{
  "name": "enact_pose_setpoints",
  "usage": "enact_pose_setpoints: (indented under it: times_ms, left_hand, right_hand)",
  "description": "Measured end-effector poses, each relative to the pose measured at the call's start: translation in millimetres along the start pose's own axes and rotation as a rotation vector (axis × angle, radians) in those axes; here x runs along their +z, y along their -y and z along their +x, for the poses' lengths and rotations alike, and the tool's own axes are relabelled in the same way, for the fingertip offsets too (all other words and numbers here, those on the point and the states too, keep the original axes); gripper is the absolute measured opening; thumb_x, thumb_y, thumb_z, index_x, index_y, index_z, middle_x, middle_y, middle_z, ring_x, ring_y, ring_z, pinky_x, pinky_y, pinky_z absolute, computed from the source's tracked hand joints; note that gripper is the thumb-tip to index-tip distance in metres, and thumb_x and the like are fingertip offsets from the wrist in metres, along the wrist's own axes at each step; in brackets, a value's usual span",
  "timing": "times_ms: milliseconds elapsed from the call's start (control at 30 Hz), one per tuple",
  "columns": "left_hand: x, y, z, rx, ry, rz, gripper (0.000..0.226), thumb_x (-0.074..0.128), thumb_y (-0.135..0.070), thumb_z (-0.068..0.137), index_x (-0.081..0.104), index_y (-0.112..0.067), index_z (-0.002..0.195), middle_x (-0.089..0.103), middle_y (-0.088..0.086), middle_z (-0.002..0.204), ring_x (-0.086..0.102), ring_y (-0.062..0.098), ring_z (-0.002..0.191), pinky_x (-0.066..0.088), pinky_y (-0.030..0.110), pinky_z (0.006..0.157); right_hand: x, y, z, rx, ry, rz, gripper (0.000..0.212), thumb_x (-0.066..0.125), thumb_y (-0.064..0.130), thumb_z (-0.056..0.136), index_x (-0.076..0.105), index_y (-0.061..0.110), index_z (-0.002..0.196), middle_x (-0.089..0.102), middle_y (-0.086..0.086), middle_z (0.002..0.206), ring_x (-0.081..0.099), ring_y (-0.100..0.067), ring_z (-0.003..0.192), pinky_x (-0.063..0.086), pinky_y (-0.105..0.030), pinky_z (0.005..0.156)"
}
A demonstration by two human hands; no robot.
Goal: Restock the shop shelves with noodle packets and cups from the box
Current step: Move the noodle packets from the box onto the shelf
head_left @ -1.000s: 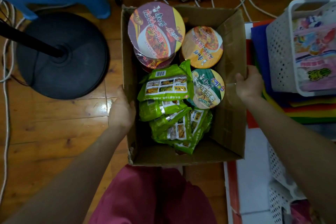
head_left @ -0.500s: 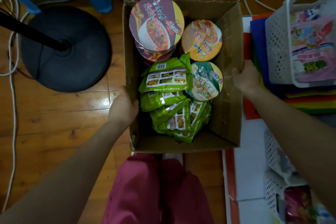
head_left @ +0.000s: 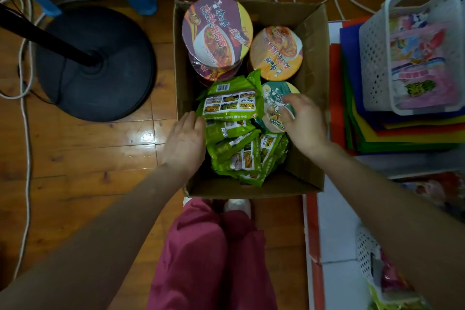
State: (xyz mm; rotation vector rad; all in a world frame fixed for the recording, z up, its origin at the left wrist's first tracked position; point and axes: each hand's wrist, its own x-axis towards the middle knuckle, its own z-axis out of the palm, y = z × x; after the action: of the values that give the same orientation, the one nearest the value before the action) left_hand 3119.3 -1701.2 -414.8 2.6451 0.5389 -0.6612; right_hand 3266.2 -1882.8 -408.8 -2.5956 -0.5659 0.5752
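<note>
The cardboard box (head_left: 312, 78) sits on the wooden floor (head_left: 88, 158). The left hand (head_left: 185, 138) lies flat, fingers straight, against the edge of the green noodle packets (head_left: 234, 133) inside. The right hand (head_left: 302, 121), blurred, hangs loosely spread over the green-lidded cup (head_left: 271, 108); I cannot tell whether it touches.

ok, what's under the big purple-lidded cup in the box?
The top cup sits on a second cup of the same purple kind; only its near rim shows. Anything lower is covered.
</note>
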Motion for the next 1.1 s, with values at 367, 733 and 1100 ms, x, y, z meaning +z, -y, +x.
enact_pose_setpoints:
  times_ms: [367,733,1100]
  left_hand:
    - [29,6,78,0.041,0.077,0.128,0.048,0.047,-0.010,0.094,0.031,-0.006,0.139,0.038,0.017,0.142,0.032,0.031,0.135,0.029,0.039,0.110]
    - [40,9,92,0.125,0.116,0.139,0.048,0.043,-0.012,0.095,0.029,-0.006,0.140,0.042,0.016,0.140,0.045,0.034,0.124,0.042,0.042,0.096]
    - [48,0,97,0.171,0.088,0.314,0.051,0.040,-0.008,0.095,0.020,0.003,0.140,0.031,0.025,0.144,0.029,0.036,0.135,0.028,0.042,0.112]
  right_hand:
    - [74,5,-16,-0.278,0.035,-0.195,0.023,0.075,0.010,0.070,0.069,0.002,0.090,0.065,-0.016,0.089,0.061,-0.036,0.088,0.051,-0.040,0.072]
    - [108,-10,-20,-0.477,-0.064,-0.338,0.027,0.082,0.010,0.059,0.073,0.013,0.084,0.072,0.001,0.082,0.065,-0.021,0.078,0.049,-0.027,0.067]
    - [123,-9,-14,-0.469,-0.093,-0.320,0.041,0.063,0.008,0.061,0.071,0.010,0.101,0.073,-0.003,0.090,0.068,-0.020,0.079,0.052,-0.024,0.056]
